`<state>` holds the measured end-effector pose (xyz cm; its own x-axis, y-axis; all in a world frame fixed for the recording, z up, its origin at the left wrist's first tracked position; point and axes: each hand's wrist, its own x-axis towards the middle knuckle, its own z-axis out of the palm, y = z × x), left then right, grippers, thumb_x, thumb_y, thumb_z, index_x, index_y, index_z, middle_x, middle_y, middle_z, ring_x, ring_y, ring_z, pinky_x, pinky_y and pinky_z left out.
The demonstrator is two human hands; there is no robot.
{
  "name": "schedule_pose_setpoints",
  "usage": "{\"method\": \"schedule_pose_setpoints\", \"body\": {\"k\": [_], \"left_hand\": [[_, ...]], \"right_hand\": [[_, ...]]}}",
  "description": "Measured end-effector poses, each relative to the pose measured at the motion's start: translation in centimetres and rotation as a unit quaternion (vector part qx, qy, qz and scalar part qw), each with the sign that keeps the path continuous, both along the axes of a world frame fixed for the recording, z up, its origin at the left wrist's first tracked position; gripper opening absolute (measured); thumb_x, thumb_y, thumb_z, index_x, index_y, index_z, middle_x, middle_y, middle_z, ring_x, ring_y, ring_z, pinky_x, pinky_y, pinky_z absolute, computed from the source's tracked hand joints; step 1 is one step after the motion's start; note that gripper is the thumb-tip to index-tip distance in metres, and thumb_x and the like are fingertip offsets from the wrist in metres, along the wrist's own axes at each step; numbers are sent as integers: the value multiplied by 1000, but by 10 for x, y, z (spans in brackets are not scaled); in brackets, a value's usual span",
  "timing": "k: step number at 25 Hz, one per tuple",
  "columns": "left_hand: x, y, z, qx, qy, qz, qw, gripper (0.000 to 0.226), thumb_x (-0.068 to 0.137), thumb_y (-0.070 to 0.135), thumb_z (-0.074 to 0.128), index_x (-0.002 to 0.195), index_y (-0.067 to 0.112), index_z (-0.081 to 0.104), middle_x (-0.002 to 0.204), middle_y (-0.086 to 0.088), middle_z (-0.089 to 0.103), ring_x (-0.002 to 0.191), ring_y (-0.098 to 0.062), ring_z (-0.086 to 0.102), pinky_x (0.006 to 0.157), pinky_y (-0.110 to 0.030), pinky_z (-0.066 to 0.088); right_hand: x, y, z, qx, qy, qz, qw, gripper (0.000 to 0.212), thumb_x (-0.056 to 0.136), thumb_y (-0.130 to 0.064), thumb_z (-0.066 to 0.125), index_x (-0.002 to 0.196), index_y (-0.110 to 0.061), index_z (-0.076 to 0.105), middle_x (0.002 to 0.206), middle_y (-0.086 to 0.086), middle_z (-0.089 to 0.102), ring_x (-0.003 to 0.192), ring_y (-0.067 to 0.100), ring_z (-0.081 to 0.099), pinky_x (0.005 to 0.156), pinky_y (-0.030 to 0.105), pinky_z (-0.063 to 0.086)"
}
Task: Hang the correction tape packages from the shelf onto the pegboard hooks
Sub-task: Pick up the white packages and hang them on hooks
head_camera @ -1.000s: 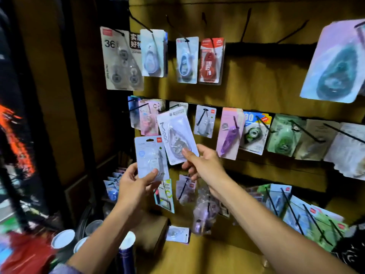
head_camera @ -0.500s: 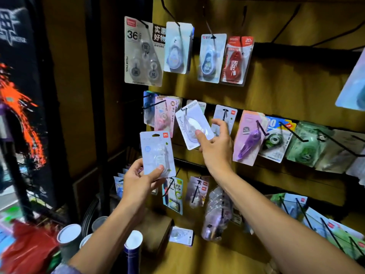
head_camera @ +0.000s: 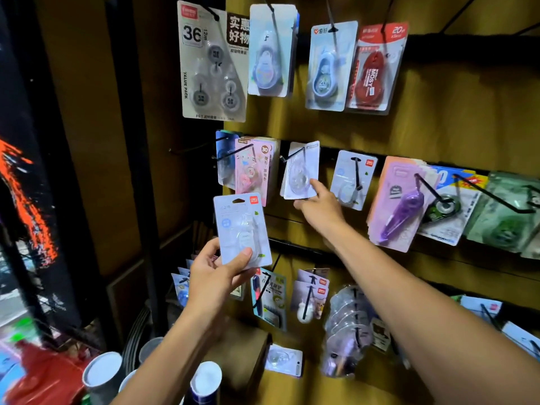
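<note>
My left hand (head_camera: 216,276) grips a pale blue correction tape package (head_camera: 241,229) by its lower edge and holds it upright in front of the pegboard (head_camera: 438,127). My right hand (head_camera: 320,204) reaches to the middle row and pinches the lower right corner of a white correction tape package (head_camera: 301,171). That package hangs tilted on a black hook (head_camera: 285,159), between a pink pack (head_camera: 254,171) and a blue-white pack (head_camera: 352,179).
Rows of hooks above, right and below carry other packs. A loose white pack (head_camera: 283,361) lies on the shelf beside a brown box (head_camera: 239,355). Paper cups (head_camera: 102,375) stand at lower left. A dark frame post (head_camera: 134,171) borders the board's left side.
My right hand moved the white package up and back onto the middle-row hook, where it now hangs. My left hand kept the blue package almost still.
</note>
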<state>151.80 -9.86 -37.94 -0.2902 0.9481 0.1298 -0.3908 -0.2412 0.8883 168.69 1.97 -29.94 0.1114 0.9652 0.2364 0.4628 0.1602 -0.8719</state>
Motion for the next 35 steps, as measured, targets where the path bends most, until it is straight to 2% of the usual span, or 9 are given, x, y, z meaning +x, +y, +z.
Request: {"method": "schedule_pose_setpoints", "body": {"k": [3,7,10,14,19,22,26,30,35], "left_hand": [[2,5,-2,-6,9,-5,1000,27,85,2,69,111,8,62,96,-6,77,87,-26,74,66,-28,61],[15,5,1,10,30,-34,999,29,85,4,69,112,11,62,101,-7,76,87,-24,74,69,-30,61],[43,-7,6,21,19,-100,995,27,86,2,66,112,10,62,101,-13,75,71,-17,71,53,-20,52],[70,-17,3,-9,34,-144,989,24,79,24,74,103,19,68,104,-9,73,78,-17,72,66,-25,52],[83,-27,-18,-25,245,-51,968,35,88,26,70,121,27,60,119,-3,67,112,-17,62,88,-28,48],[86,-33,-29,-63,407,-13,911,59,86,39,69,139,32,46,138,-2,55,129,-21,50,104,-40,43],[87,-45,-26,-67,535,45,841,76,85,51,64,150,35,28,150,1,43,136,-23,41,107,-44,38],[84,-46,-26,-59,593,69,800,81,84,62,56,152,36,21,156,5,35,139,-23,36,111,-49,32],[73,-42,-28,-55,568,63,819,85,76,70,48,151,39,21,154,6,37,137,-21,39,109,-51,35]], "right_hand": [[4,-5,-9,-101,44,39,993,61,91,-23,65,145,-33,39,128,-4,55,99,20,62,63,31,57],[16,-63,-30,-133,156,183,962,33,96,-29,59,125,-15,59,90,0,68,65,16,64,57,28,56],[33,-109,-39,-133,102,219,961,19,98,-24,56,108,-10,63,76,0,67,53,12,63,47,22,49],[68,-152,-39,-18,76,148,986,20,101,-21,50,84,-18,61,59,3,65,43,10,52,39,19,39],[108,-173,-24,49,101,86,990,23,100,-21,50,81,-12,59,60,6,65,43,11,51,39,18,36],[110,-174,-18,13,83,83,993,24,100,-21,51,90,-2,62,59,8,64,40,10,48,38,16,34],[101,-180,-15,26,108,70,991,27,100,-20,51,86,2,59,59,11,63,39,9,47,38,14,35],[90,-181,-10,68,131,21,989,13,98,-18,54,102,-5,57,53,5,62,38,10,49,41,17,37],[84,-176,-13,169,86,-24,982,20,96,-16,55,113,-25,51,54,6,64,43,5,54,53,25,45]]}}
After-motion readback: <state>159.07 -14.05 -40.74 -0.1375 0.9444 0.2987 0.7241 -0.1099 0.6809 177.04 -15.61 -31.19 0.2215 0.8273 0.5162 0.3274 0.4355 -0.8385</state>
